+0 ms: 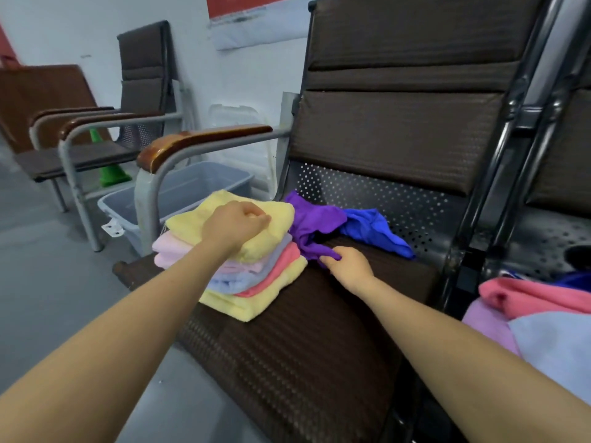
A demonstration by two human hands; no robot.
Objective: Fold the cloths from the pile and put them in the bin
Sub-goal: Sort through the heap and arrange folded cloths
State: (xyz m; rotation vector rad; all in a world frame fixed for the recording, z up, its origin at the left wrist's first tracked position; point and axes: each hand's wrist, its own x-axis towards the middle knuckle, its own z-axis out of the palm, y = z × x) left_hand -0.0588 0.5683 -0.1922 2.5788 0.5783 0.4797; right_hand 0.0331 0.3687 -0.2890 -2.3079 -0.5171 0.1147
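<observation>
Two hands were in view, both down on the brown chair seat [319,330]. Left hand [235,223] sat curled on top of the folded stack [256,276], knuckles pressing the top yellow towel [204,220]; I couldn't tell whether those fingers actually held any fabric. Under that hand the stack ran yellow, pink, pale blue, coral, then yellow at the bottom. Right hand [347,266] was just right of the stack, fingertips pinching the lower end of a crumpled purple cloth [315,223]. Purple cloth ran up and away from that pinch toward the seat back, touching the stack's right edge. Blue cloth [374,233] lay bunched just beyond the right hand, touching the purple one. Grey bin [188,193] stood on the floor beyond the left hand, past the wooden armrest [192,142]. Unfolded pile [537,318], coral over lilac and pale blue, sat on the next seat, well right of the right hand. Green cone [110,174] stood behind the bin.
</observation>
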